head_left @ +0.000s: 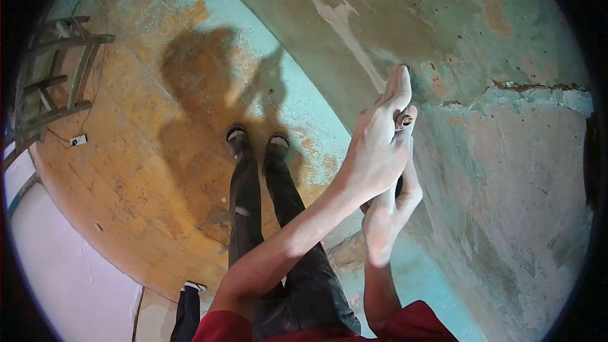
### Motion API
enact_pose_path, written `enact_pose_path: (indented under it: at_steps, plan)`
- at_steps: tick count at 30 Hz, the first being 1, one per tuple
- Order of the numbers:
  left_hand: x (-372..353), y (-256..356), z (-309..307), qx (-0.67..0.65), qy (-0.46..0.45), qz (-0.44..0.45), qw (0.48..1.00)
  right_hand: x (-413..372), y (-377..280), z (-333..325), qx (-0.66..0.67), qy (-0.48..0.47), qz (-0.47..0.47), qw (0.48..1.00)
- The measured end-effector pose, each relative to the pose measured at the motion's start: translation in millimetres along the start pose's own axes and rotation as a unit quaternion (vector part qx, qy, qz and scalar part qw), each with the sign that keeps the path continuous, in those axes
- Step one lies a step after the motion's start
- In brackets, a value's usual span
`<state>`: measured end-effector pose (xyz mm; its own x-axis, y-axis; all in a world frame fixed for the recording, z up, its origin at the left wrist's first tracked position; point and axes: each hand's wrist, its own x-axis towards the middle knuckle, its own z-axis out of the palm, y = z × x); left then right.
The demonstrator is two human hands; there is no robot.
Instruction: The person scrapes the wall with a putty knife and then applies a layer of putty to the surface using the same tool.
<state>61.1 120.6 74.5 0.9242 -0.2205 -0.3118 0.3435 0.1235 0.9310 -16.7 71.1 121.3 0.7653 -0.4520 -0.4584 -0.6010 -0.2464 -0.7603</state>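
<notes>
My left hand (380,145), dusted pale, reaches across to the wall (494,164), with its fingers closed and pointing up along the surface. A small brown round piece with a hollow-looking end (404,121) sticks out between the fingers. Just below, my right hand (389,215) is closed too, its fingers up against the left palm. A dark edge (365,206) shows beside the right hand; the rest of the held thing is hidden by my hands. I cannot make out its kind.
A rough crack (532,87) runs across the patchy wall, and a pale streak (342,19) lies above my hands. My feet stand on the worn orange floor (139,171). A wooden ladder-like frame (66,43) and a small white box (78,140) with a cord are at left. Another person's leg (185,313) shows below.
</notes>
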Motion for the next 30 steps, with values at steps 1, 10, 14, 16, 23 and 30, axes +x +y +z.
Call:
enact_pose_path:
  at_steps: [1,10,14,16,23,30]
  plan:
    - [-3.1,-15.9,5.8,0.004,0.002,-0.003,1.0,-0.7,12.6,-0.1,0.003,-0.004,0.003,1.0]
    - [8.7,-16.3,-3.6,0.032,0.019,-0.028,0.999,23.2,39.3,13.5,-0.038,0.01,-0.1,0.994]
    - [-12.7,-72.2,30.4,0.0,0.025,0.024,0.999,8.8,58.7,7.3,0.036,0.06,-0.006,0.998]
    - [0.4,-63.5,19.0,-0.036,0.022,-0.036,0.998,29.9,62.1,6.1,-0.014,0.033,-0.073,0.997]
    - [-0.3,-65.3,1.7,-0.069,-0.018,-0.059,0.996,30.8,81.7,23.8,-0.042,0.028,-0.148,0.988]
    - [11.4,-46.8,-36.7,0.015,-0.069,-0.073,0.995,22.4,87.4,62.9,0.151,0.057,-0.118,0.98]
